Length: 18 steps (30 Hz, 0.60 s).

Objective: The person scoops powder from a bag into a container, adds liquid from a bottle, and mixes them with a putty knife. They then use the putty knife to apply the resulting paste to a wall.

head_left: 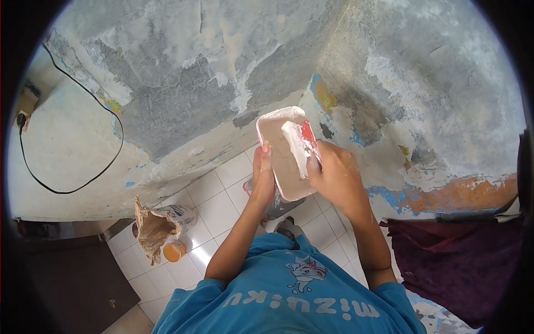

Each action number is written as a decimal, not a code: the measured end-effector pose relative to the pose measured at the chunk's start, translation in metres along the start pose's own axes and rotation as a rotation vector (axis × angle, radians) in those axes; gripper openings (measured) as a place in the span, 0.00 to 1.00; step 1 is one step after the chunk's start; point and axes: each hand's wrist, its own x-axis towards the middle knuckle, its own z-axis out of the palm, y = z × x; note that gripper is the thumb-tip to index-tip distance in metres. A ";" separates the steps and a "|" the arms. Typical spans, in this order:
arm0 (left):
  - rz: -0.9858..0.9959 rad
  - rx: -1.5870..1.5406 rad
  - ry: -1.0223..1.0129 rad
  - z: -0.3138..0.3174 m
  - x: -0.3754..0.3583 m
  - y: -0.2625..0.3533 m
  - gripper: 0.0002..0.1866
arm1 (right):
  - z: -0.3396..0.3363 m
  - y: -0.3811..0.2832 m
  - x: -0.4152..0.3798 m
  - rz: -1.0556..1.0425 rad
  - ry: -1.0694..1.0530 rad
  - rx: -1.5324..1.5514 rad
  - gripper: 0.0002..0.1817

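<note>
My left hand (263, 171) is closed on the left side of a pale rectangular tray (275, 146) with a pinkish rim, held in front of my body. White paste coats the tray's far edge. In my right hand (334, 171) is a scraper (307, 133) with a red part, its fingers wrapped round it over the tray's right side. A thick strip of white paste (296, 146) lies along the scraper. The paste and my fingers hide part of the scraper.
Patchy grey walls (183, 83) meet in a corner ahead. On the tiled floor (211, 189) are an open paper bag (153, 231) and an orange-topped container (174, 251). A black cable (72, 192) hangs left; dark purple cloth (456, 261) is at right.
</note>
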 end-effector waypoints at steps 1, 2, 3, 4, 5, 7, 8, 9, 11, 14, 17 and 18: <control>-0.005 0.004 -0.005 -0.001 0.001 0.001 0.40 | 0.007 0.002 0.000 0.007 0.004 0.000 0.07; -0.003 0.008 -0.030 0.000 0.002 0.002 0.39 | 0.019 0.007 0.000 0.004 -0.019 -0.035 0.07; -0.003 0.015 -0.057 0.000 0.003 0.002 0.39 | 0.024 0.007 0.000 0.004 -0.042 -0.069 0.06; -0.006 0.015 -0.062 -0.002 0.004 0.001 0.39 | 0.021 0.006 -0.001 0.008 -0.039 -0.072 0.06; -0.006 -0.003 -0.046 -0.005 0.007 -0.002 0.38 | 0.015 0.004 0.000 0.024 0.000 -0.036 0.06; -0.017 -0.015 -0.030 -0.005 0.005 0.006 0.37 | 0.019 0.002 0.001 0.050 0.037 0.005 0.07; -0.013 0.028 -0.032 -0.004 0.004 0.009 0.37 | 0.027 0.007 0.003 0.034 0.031 -0.031 0.07; -0.010 0.073 -0.040 -0.001 0.003 0.013 0.36 | 0.029 0.006 0.005 0.021 0.029 -0.068 0.06; -0.027 0.033 -0.053 -0.008 0.013 0.007 0.36 | 0.016 0.002 0.004 0.046 0.029 -0.082 0.07; -0.057 0.037 -0.072 -0.006 0.012 0.008 0.35 | 0.024 0.010 0.004 0.063 0.008 -0.114 0.08; -0.055 0.040 -0.091 0.003 0.016 0.008 0.34 | 0.014 0.012 0.005 0.056 0.029 -0.105 0.07; -0.066 0.006 -0.084 0.005 0.015 0.006 0.34 | 0.009 0.012 0.002 0.073 0.046 -0.063 0.07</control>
